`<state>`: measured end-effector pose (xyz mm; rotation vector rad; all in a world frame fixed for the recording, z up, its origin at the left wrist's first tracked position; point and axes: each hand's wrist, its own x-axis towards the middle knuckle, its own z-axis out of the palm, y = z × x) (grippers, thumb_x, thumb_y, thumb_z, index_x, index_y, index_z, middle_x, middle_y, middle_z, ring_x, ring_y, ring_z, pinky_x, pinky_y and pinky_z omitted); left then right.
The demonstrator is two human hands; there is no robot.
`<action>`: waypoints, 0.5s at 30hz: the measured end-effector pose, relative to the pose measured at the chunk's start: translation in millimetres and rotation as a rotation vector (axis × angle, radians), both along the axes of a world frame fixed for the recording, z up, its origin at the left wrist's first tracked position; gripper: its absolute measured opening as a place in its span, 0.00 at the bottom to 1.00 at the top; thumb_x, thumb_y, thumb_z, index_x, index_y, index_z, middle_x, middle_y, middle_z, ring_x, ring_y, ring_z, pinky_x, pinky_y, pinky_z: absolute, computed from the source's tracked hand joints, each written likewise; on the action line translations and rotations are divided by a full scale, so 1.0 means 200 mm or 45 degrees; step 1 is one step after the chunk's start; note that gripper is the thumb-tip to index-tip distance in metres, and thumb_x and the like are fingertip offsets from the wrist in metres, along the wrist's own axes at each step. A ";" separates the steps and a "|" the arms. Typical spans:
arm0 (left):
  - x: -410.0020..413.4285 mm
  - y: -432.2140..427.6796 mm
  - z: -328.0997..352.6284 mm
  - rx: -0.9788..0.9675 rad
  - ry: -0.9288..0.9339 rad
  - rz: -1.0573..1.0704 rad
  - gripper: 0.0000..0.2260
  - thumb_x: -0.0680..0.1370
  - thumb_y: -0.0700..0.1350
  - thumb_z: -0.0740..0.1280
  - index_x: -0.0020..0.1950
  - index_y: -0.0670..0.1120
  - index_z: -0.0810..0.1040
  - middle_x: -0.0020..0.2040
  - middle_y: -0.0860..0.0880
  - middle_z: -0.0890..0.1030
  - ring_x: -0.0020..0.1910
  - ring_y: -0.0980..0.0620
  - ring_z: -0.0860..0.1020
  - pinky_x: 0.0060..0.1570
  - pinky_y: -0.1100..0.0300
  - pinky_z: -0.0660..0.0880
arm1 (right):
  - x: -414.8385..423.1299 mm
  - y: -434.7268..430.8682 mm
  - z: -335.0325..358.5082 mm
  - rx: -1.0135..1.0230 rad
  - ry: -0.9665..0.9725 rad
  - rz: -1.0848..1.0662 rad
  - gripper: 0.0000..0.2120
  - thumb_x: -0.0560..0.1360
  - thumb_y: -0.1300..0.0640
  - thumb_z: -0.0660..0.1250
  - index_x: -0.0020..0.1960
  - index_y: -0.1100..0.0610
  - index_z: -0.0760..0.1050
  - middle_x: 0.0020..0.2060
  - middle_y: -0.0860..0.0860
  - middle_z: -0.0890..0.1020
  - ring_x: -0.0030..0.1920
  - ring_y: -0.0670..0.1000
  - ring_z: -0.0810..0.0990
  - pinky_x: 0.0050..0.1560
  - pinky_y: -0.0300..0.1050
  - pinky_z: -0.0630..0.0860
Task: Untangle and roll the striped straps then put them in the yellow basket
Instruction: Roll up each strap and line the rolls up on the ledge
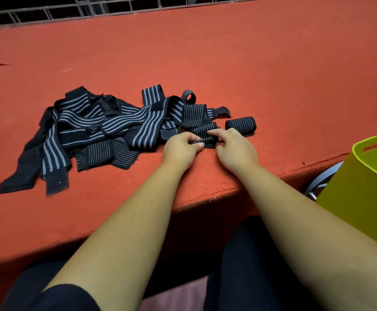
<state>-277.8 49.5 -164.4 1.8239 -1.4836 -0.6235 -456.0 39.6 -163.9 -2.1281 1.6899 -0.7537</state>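
Now both of my hands are on one strap; my left hand (pixel 180 147) pinches the near end of the small roll (pixel 207 142) between thumb and fingertips, and my right hand (pixel 236 149) curls its fingers over the other end, so the coil cannot spring open while I turn it. I work close to the front edge of the desk (pixel 205 63), on its red cloth, because my forearms can reach there easily and the flat surface keeps the roll square; the loose length of this strap seems to run back under the heap, though I cannot tell exactly where it ends. The tangled striped straps (pixel 88 131) lie in a pile to my left, overlapping one another, well apart from the basket; I judge most of them are not yet sorted. One finished roll (pixel 241 125) lies on its side just beyond my right hand, parked there, I suppose, so it stays clear of the tangle and is handy for the drop. The yellow basket (pixel 367 176) stands to my right, off the desk and below its edge, so rolled straps need only a short carry; what it holds is hidden from me. A wire grid (pixel 70 10) runs along the far side.
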 end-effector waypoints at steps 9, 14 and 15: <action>0.03 0.18 0.09 0.121 0.895 -0.181 0.12 0.85 0.50 0.70 0.45 0.48 0.84 0.39 0.50 0.86 0.35 0.54 0.82 0.40 0.59 0.78 | 0.02 0.03 -0.03 -0.134 -0.131 0.237 0.12 0.77 0.55 0.75 0.57 0.43 0.80 0.44 0.45 0.73 0.47 0.49 0.77 0.49 0.52 0.75; 0.10 0.26 0.13 0.098 1.264 -0.104 0.22 0.88 0.56 0.57 0.68 0.44 0.83 0.64 0.44 0.86 0.64 0.43 0.83 0.65 0.52 0.77 | 0.07 0.11 0.06 -0.141 -0.353 0.182 0.09 0.80 0.61 0.69 0.42 0.54 0.83 0.38 0.48 0.70 0.41 0.51 0.74 0.45 0.48 0.65; 0.12 0.27 0.14 0.095 1.310 -0.095 0.22 0.87 0.52 0.56 0.70 0.42 0.82 0.67 0.42 0.85 0.67 0.40 0.81 0.71 0.48 0.74 | 0.09 0.14 0.11 -0.141 -0.416 0.165 0.11 0.81 0.61 0.69 0.40 0.53 0.82 0.38 0.48 0.70 0.41 0.49 0.73 0.44 0.47 0.65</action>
